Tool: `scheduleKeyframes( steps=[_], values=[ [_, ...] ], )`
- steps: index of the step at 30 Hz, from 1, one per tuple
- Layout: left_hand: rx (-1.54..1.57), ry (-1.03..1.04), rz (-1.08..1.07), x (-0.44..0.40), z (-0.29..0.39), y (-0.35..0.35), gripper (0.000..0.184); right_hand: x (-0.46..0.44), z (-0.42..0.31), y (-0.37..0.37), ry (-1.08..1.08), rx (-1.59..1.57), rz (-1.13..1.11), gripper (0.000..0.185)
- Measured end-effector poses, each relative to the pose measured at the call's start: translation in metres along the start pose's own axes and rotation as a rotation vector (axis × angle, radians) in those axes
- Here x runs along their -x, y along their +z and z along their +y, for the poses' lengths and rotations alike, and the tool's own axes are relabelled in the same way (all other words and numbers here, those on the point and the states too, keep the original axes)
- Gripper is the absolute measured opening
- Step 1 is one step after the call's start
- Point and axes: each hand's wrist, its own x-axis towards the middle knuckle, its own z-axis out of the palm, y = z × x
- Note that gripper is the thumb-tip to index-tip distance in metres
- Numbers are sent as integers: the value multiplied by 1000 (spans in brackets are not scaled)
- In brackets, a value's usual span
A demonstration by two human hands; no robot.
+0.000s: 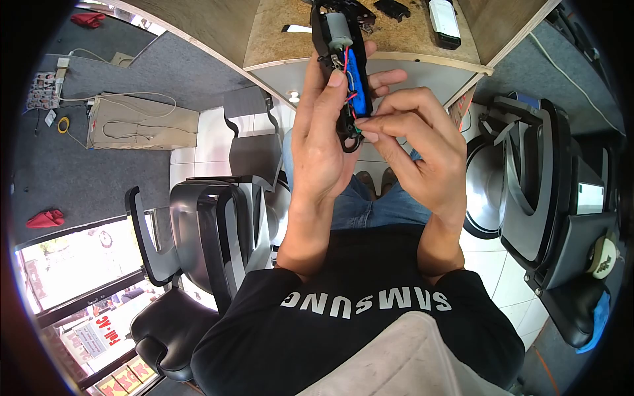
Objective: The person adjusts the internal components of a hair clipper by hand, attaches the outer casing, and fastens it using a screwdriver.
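Note:
My left hand is wrapped round an opened black hair clipper, its thumb pressing on the inside. Within the casing show a silver motor, a blue battery and thin red and black wires. At the clipper's lower end, the thumb and index finger of my right hand pinch together beside a small green part. Whatever lies between those fingertips is too small to make out. A black loop hangs from the same end.
Beyond my hands is a wooden shelf bearing a white and black device, dark loose parts and a white-bladed piece. Black barber chairs flank me. A cardboard box with cables is at left.

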Motion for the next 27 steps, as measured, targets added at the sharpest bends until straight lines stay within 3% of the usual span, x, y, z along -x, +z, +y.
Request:
scheduleKeyframes(
  steps=[16,19,22,27],
  values=[
    [-48,-37,3,1,5,-3,52,5,6,3,-76,7,-13,16],
    [96,-126,-25,0,3,-9,42,6,11,4,-119,13,-17,16],
    [57,-153,-15,0,5,-6,53,6,14,2,-167,63,-39,18],
    [53,-169,-30,-1,5,-8,55,4,15,1,-221,157,-40,20]
  ],
)
